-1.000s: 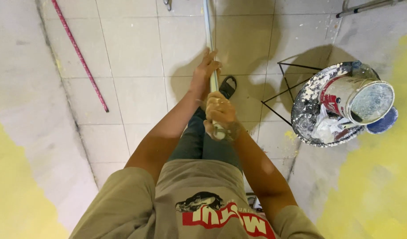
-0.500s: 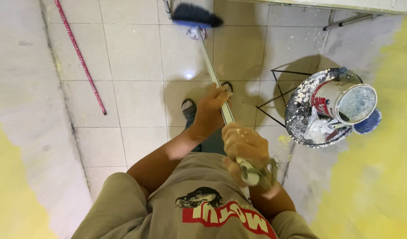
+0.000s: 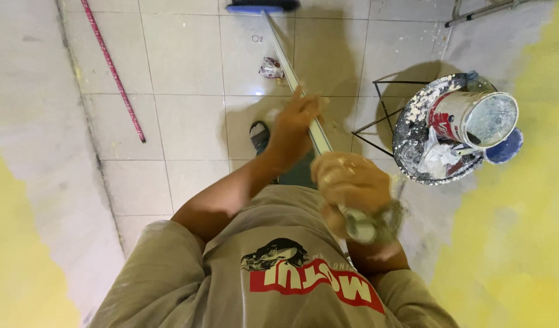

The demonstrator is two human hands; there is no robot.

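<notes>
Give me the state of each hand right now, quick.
Left hand: around the long pole, fingers partly open, blurred.
Right hand: closed on the pole's near end.

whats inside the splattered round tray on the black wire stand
In the tray a paint can lies tilted with its open mouth showing, beside crumpled white plastic. A blue item pokes out behind; whatever lies beneath the can is hidden.

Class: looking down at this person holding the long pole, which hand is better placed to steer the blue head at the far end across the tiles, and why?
Probably the left hand: it grips the pole farther along, closer to the blue head. The right hand holds the near end by the chest, better suited as a pivot.
</notes>
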